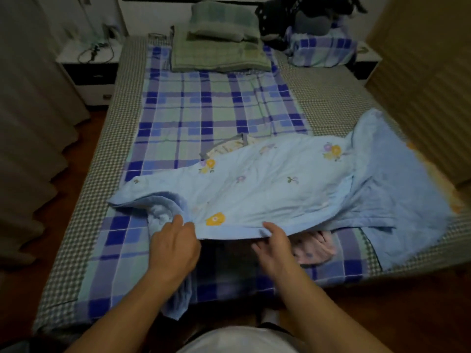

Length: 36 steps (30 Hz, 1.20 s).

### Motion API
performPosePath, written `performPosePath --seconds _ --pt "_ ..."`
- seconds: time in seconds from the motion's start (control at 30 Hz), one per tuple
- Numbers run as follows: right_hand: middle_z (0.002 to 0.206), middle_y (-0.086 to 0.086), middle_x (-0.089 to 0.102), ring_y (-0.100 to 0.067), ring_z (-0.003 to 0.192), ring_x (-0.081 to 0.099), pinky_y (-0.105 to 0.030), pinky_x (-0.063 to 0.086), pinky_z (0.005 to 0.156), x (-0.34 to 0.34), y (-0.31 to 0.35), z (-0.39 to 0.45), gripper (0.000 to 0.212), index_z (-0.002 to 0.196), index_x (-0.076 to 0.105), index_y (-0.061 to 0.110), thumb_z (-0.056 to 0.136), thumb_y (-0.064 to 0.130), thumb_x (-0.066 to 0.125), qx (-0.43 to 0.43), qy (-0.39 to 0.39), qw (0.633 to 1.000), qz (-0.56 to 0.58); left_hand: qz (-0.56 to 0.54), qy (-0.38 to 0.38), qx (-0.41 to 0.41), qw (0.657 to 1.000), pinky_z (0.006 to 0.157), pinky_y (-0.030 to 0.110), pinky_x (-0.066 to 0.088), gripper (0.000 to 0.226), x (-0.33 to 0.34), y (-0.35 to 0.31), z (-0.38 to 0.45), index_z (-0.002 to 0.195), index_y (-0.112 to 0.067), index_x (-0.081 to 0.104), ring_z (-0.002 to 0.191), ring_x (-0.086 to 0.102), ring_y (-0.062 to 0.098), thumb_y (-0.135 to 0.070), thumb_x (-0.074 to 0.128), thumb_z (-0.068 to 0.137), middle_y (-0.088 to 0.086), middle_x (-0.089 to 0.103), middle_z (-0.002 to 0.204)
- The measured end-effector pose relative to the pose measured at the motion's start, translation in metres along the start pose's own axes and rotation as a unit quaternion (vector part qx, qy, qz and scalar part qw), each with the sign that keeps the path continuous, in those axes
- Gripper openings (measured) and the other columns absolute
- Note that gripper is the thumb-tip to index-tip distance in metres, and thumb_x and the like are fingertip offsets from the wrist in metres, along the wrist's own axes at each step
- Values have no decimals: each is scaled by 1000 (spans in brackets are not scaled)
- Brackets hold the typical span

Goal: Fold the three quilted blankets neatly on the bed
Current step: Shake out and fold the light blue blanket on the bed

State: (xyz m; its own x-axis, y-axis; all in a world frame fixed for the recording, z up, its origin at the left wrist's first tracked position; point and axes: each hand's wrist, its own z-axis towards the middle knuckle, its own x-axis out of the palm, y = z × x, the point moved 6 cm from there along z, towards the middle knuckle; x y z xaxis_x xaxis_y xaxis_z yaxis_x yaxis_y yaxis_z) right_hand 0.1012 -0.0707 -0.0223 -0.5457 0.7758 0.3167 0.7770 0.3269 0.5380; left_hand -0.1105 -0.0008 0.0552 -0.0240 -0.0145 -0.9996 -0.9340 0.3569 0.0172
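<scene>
**A:** ok so what's actually visible here? The light blue quilt (267, 189) with the flower print lies crumpled across the near half of the bed (331, 98), on top of a blue-and-green plaid sheet (204, 110). Its right end bunches up toward the bed's right edge and gets blurry out there.

**B:** yeah, and both hands are on its near hem. Left hand (175, 244) is curled around a bunched fold at the quilt's left corner, with a bit of blue cloth hanging down under the wrist. Right hand (275, 247) has the thumb on top of the hem and the fingers tucked underneath, lifting the edge off the sheet.

**A:** under that raised edge it's mostly shadow. There's something pink (316, 248) poking out just right of the right hand, can't tell what it is. Also a pale patterned cloth (229, 146) peeking out behind the quilt's far edge, mostly covered.

**B:** at the headboard end there's a green quilt (219, 52), folded, with a green pillow (221, 21) on it. Right of that, a plaid bundle (323, 50) with dark stuff (305, 14) piled on top, too dim to make out. Nightstand (89, 70) on the left has cables on it.
</scene>
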Motion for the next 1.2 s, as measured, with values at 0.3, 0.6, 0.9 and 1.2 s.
performPosePath --seconds 0.3,0.6,0.9,1.2 --pt "104 -13 61 -31 86 61 -37 56 51 -100 134 78 30 125 56 7 100 23 52 19 -110 994 -7 58 0 -59 997 46 32 26 20 -24 -9 12 70 -9 58 55 54 37 -2 75 62 18 55 80" --pt "137 -16 56 -35 119 56 -47 50 86 -83 191 47 56 139 51 16 97 53 48 -44 -55 995 68 70 65 -103 990 58 41 47 23 -17 -10 10 99 -11 69 72 62 38 -14 67 77 16 61 95" --pt "44 -17 61 -30 30 57 -40 38 21 -99 143 10 89 35 63 2 101 52 30 43 -6 994 100 78 73 -76 991 64 42 57 36 -32 8 20 97 -17 72 86 67 34 -29 45 76 7 59 131" --pt "118 -24 66 -41 117 57 -41 51 90 -137 177 70 60 131 54 -8 95 39 60 -162 -189 962 -113 102 68 -58 991 56 39 53 26 -31 8 14 86 -17 71 78 65 34 -27 49 75 6 62 124"
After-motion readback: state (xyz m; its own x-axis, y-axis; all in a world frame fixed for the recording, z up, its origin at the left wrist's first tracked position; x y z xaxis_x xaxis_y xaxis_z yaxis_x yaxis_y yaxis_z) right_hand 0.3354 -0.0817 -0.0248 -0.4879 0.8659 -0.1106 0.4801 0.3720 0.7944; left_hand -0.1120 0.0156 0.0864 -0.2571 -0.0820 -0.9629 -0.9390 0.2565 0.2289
